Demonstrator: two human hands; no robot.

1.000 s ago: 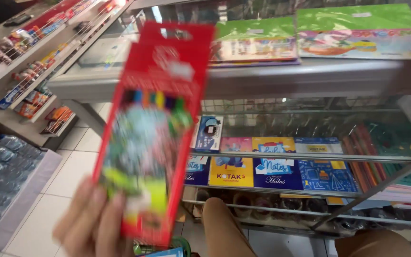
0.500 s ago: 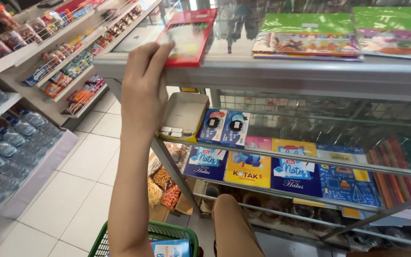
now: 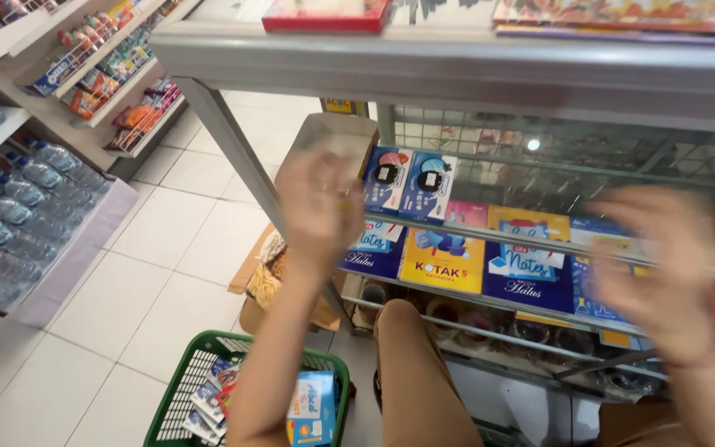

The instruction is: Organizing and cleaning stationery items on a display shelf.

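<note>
A flat red box of colour pencils lies on top of the glass display counter. My left hand is raised in front of the counter's glass, blurred, fingers apart and holding nothing. My right hand is up on the right, also blurred, open and holding nothing. Behind the glass, blue and yellow notebooks stand on a shelf. A green shopping basket with a blue box and packets in it hangs by my left forearm.
Shelves with bottled water and snacks line the left side of a white tiled aisle. Colourful books lie on the counter top at the right. A cardboard box of goods stands on the floor by the counter's corner.
The red pencil box went from my left hand onto the counter top. My left hand has let go and dropped in front of the glass. My right hand has come up into view.
</note>
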